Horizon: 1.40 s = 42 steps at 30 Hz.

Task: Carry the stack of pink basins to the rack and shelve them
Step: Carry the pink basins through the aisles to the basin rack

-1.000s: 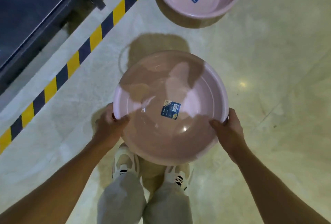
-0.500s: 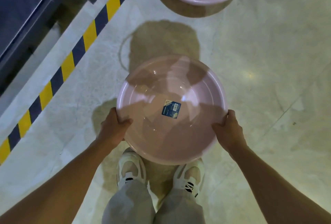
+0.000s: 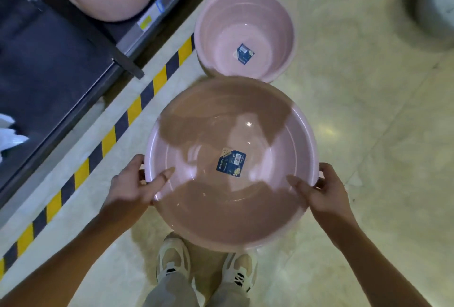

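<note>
Left hand (image 3: 132,184) and right hand (image 3: 324,190) grip the pink basin stack (image 3: 231,159) by opposite rims; keep it level approaching the rack (image 3: 73,66).

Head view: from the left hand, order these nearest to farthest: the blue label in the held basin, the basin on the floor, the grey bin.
From the left hand:
1. Blue label, right, inside the held basin.
2. Floor basin, ahead, by the striped tape.
3. Grey bin, far upper right.

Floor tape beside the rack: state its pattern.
Alternating yellow and black stripes on the floor tape, seen from the head view.
</note>
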### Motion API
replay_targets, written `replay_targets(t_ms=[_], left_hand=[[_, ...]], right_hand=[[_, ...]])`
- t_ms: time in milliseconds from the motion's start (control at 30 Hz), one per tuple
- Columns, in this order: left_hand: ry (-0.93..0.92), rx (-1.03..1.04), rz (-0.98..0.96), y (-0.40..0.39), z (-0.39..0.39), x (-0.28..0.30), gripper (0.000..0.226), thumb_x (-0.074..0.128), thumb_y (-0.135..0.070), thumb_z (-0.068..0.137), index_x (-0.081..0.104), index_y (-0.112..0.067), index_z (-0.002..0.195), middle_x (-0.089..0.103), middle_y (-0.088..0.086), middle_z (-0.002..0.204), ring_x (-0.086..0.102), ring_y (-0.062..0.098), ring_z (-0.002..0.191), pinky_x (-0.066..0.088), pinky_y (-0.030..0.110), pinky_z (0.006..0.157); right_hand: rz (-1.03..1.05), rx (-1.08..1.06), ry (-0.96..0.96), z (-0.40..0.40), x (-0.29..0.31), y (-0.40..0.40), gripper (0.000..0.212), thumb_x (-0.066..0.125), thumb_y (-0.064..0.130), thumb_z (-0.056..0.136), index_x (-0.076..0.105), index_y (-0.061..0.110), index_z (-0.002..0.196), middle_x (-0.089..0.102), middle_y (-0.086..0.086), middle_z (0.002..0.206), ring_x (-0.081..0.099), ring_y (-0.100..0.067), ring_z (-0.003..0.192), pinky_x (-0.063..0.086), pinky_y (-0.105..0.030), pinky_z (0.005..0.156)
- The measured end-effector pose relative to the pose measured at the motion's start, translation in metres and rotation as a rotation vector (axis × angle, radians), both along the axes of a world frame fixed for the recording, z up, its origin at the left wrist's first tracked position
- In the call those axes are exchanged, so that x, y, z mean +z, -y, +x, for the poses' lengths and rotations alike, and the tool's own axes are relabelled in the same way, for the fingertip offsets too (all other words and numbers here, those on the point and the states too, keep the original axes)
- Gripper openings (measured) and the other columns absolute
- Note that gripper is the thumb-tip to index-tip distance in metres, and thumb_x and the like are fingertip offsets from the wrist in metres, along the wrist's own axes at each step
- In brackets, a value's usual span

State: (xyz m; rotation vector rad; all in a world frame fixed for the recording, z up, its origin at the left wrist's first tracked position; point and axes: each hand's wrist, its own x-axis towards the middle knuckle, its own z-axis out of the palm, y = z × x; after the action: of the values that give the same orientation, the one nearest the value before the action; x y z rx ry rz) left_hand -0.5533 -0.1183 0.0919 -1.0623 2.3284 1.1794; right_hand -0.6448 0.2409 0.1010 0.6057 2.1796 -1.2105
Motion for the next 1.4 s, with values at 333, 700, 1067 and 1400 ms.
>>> replay_targets(t_ms=[333,700,1067,1400], left_hand=[[-0.16,-0.078,0.056,-0.01,-0.157,0.094,0.022,0.069,-0.055,0.082,0.066,-0.039,0.097,0.076,-0.009,0.079,0.074,0.021,0.072,0.058,0.04,0.066],[0.0,-0.139,-0.011,0.024,-0.298,0.022,0.024,0.066,-0.052,0.086,0.065,-0.029,0.093,0.076,-0.004,0.075,0.073,0.025,0.078,0.059,0.044,0.077],[0.187,-0.155,-0.24,0.025,-0.384,-0.065,0.05,0.067,-0.062,0.086,0.039,-0.022,0.071,0.061,0.012,0.085,0.059,0.04,0.087,0.045,0.039,0.072],[0.295,-0.137,-0.323,0.02,-0.401,-0.123,0.043,0.067,-0.041,0.093,0.061,-0.008,0.12,0.069,0.021,0.118,0.062,0.046,0.112,0.05,0.049,0.088]], right_hand=[[-0.004,-0.086,-0.133,-0.123,0.093,-0.012,0.031,0.075,0.024,0.085,0.061,0.029,0.112,0.076,-0.005,0.085,0.074,-0.025,0.074,0.06,-0.042,0.07],[0.143,-0.007,-0.072,-0.271,0.028,0.025,0.031,0.078,0.036,0.085,0.065,0.021,0.11,0.072,-0.005,0.077,0.07,-0.029,0.077,0.055,-0.038,0.071],[0.245,0.084,-0.051,-0.361,-0.064,0.053,0.025,0.066,0.02,0.09,0.066,0.014,0.114,0.074,-0.011,0.103,0.066,-0.038,0.098,0.056,-0.047,0.085],[0.294,0.202,0.033,-0.387,-0.129,0.068,0.035,0.063,0.012,0.088,0.061,0.012,0.123,0.067,-0.009,0.103,0.06,-0.035,0.096,0.047,-0.038,0.077]])
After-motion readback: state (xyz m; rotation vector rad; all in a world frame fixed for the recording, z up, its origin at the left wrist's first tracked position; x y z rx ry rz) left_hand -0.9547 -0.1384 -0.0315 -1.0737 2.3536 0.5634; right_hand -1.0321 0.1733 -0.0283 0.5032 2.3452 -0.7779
